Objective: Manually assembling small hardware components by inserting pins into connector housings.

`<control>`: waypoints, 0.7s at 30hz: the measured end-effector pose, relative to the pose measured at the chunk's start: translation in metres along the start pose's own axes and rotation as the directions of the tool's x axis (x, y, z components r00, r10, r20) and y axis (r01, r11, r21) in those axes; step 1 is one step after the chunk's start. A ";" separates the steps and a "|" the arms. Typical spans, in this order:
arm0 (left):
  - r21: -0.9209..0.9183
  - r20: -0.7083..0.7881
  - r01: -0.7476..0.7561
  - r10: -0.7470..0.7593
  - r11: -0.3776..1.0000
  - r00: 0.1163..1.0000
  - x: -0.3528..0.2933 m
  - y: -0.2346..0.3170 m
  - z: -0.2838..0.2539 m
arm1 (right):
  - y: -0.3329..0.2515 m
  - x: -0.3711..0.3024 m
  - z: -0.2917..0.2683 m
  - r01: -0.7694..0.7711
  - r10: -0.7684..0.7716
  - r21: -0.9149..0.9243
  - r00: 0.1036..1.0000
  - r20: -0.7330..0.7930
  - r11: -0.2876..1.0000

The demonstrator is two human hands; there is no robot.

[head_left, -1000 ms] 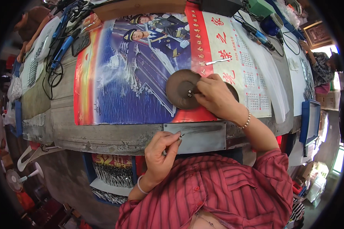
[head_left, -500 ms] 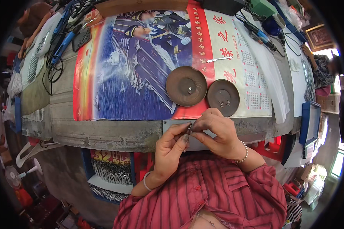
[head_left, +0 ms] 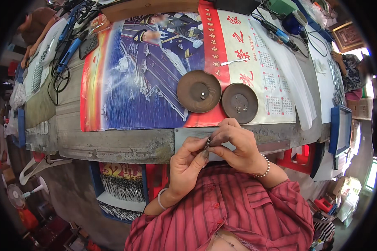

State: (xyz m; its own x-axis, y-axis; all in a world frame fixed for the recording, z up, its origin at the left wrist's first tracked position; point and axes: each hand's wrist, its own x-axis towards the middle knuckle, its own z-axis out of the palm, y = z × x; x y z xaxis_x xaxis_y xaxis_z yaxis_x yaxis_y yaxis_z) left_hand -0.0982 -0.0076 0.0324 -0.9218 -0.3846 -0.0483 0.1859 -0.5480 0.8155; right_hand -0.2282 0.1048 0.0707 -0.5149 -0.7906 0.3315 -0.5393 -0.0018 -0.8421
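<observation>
Close to the table's front edge, my left hand [head_left: 185, 163] pinches a small dark metal piece [head_left: 207, 143] between thumb and fingers. My right hand [head_left: 238, 146] meets it from the other side, thumb and forefinger closed at the same piece. Fingertips cover most of it, so its exact kind is hidden. Just beyond the hands lies a round brown dish [head_left: 188, 94] with a tiny shiny part in it. A smaller brown dish [head_left: 250, 109] to its right holds several tiny thin bits.
A large printed poster [head_left: 125, 104] covers the table [head_left: 113, 146]. A slim silver piece [head_left: 234, 62] lies on it. Blue pen-shaped tools with cords [head_left: 69, 52] [head_left: 282, 37] lie at both sides. Left below the edge, a blue crate [head_left: 125, 198] holds many metal pieces.
The dishes and poster appear slightly further left in view, as the camera has shifted. Both hands keep their pinch, and the small piece shows a little more between the fingertips.
</observation>
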 end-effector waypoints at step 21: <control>0.241 -0.067 -0.274 0.297 0.931 0.953 -0.018 -0.012 0.018 | -0.006 -0.022 0.029 0.012 0.016 0.092 0.954 -0.298 0.996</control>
State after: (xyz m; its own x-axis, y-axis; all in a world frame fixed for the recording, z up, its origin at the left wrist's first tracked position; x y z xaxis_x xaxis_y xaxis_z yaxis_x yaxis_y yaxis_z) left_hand -0.0902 0.0185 0.0339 -0.8002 -0.5787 0.1578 0.3434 -0.2263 0.9115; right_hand -0.1945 0.1046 0.0563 -0.6988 -0.5720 0.4295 -0.4819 -0.0673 -0.8736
